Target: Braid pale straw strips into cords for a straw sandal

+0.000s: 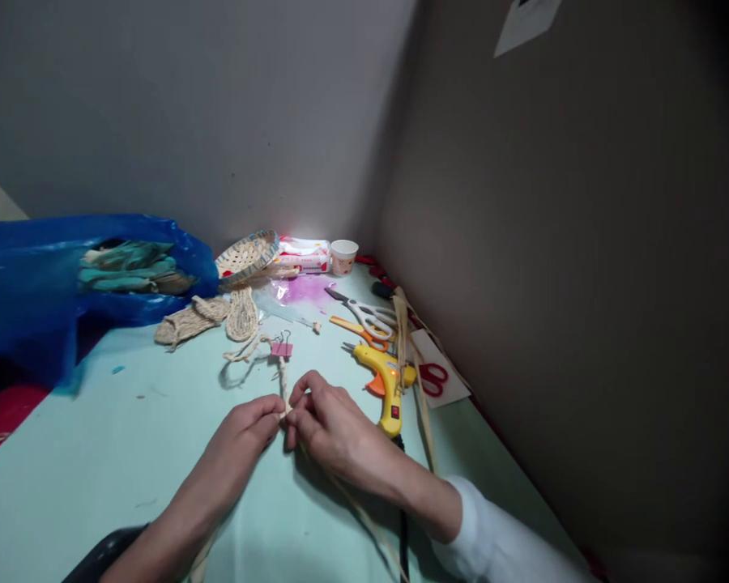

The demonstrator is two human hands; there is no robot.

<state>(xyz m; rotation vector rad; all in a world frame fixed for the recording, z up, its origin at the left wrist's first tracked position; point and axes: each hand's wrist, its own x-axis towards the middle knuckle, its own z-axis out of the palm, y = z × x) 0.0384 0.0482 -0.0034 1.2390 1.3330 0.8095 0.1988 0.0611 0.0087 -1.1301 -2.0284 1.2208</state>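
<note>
A thin pale braid (pixel 283 379) runs from a pink binder clip (pixel 282 350) toward me on the pale green tabletop. Its near end is pinched between the fingertips of my left hand (pixel 250 425), which is closed on it. My right hand (pixel 331 421) meets the left at the same spot, thumb and fingers closed on the strands there. Loose natural-fibre strands (pixel 370 522) trail from under my hands toward the near edge. The exact point of grip is partly hidden by my fingers.
Right of my hands lie a yellow glue gun (pixel 387 380), white-handled scissors (pixel 368 316), red-handled scissors (pixel 432 378) and hanging fibre strips (pixel 402 328). Behind stand a paper cup (pixel 343 259), a woven basket (pixel 249 257) and braided coils (pixel 241 314). A blue plastic bag (pixel 30 283) fills the left.
</note>
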